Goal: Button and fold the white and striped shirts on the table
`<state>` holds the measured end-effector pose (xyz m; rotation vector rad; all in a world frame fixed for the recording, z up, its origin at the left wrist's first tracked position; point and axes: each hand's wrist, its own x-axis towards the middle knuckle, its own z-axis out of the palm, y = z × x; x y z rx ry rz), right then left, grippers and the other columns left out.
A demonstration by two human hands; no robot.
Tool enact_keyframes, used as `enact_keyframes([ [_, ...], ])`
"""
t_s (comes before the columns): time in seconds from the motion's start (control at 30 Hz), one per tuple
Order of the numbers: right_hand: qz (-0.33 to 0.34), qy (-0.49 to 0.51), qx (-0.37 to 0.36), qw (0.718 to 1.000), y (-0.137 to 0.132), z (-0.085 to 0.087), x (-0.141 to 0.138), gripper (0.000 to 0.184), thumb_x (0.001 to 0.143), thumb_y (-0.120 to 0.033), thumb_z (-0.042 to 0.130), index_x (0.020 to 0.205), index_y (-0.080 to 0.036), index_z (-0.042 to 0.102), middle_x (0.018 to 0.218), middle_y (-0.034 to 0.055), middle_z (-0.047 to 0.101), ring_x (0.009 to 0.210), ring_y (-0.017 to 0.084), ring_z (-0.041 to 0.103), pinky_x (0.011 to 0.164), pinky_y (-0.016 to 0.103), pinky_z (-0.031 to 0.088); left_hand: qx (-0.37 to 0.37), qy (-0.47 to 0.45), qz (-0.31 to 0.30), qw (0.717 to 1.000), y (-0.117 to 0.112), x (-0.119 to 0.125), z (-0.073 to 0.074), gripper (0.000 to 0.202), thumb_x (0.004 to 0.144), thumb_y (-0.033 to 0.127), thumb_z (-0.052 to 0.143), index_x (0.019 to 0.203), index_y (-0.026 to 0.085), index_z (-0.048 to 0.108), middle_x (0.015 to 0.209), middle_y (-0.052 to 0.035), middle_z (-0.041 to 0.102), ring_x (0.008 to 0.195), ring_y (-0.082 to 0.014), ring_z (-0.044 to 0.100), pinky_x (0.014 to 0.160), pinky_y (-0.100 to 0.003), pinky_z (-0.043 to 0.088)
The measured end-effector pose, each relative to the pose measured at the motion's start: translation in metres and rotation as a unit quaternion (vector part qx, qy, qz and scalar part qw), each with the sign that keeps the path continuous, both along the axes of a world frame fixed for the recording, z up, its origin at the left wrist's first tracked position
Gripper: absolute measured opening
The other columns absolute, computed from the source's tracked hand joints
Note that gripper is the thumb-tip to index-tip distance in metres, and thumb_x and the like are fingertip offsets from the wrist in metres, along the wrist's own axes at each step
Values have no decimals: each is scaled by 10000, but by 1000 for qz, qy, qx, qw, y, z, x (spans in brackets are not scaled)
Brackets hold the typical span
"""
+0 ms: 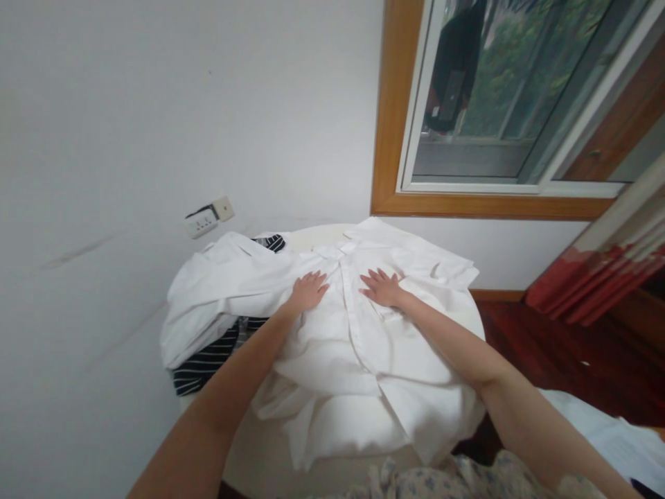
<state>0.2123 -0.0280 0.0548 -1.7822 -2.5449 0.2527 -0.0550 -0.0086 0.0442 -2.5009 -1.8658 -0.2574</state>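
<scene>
A white button shirt [358, 360] lies spread over a small round white table [312, 237]. My left hand [308, 290] rests flat on the shirt's chest left of the button strip, fingers stretched out. Just right of the strip my right hand [383, 286] presses flat too, fingers spread. Neither hand holds anything. The shirt's collar points toward the wall. Its hem hangs over the near table edge.
A dark striped garment [205, 360] lies under the shirt at the left, showing again by the wall. A wall socket [201, 222] sits above the table. A wooden-framed window [499, 197] is at the right, with red curtain [587, 277] and dark wooden floor [561, 353].
</scene>
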Motion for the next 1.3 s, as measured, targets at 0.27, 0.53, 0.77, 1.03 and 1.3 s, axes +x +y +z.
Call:
enact_keyframes([
  [0.27, 40, 8, 18, 999, -3, -13, 26, 656, 921, -657, 193, 1494, -342, 235, 1586, 10, 129, 1455, 292, 75, 1087, 664, 61, -104, 10, 30, 994, 9, -17, -3, 737, 860, 707, 196, 1486, 322, 252, 1582, -17, 158, 1450, -322, 123, 1103, -653, 108],
  [0.53, 70, 11, 15, 997, -2, -5, 32, 660, 916, -652, 265, 1487, -321, 270, 1580, 32, 158, 1453, 289, 92, 1096, 643, 77, -56, 45, -70, 995, -9, -15, -2, 743, 833, 718, 342, 1474, 348, 269, 1575, -37, 198, 1443, -325, 154, 1107, -634, 113],
  [0.77, 57, 11, 30, 998, 5, -10, 32, 651, 918, -650, 264, 1483, -328, 276, 1578, 30, 172, 1450, 296, 111, 1097, 637, 89, 27, 45, -130, 990, -23, -3, 3, 541, 943, 458, 331, 1431, 230, 383, 1456, -85, 446, 1327, -232, 412, 1115, -437, 285],
  [1.03, 63, -6, 79, 995, -7, -4, 20, 560, 944, -571, 295, 1437, -321, 382, 1568, 42, 221, 1445, 287, 142, 1114, 609, 69, -68, 38, -43, 996, -6, 21, -8, 634, 929, 532, 263, 1485, 229, 264, 1572, -104, 191, 1445, -292, 169, 1128, -565, 154],
  [1.3, 80, 0, 54, 995, -26, -14, -3, 628, 931, -615, 271, 1484, -318, 287, 1577, 48, 183, 1449, 289, 126, 1133, 558, 115, -71, 36, -46, 996, 3, 16, -5, 843, 829, 744, 275, 1502, 241, 213, 1581, -119, 137, 1451, -308, 130, 1135, -553, 114],
])
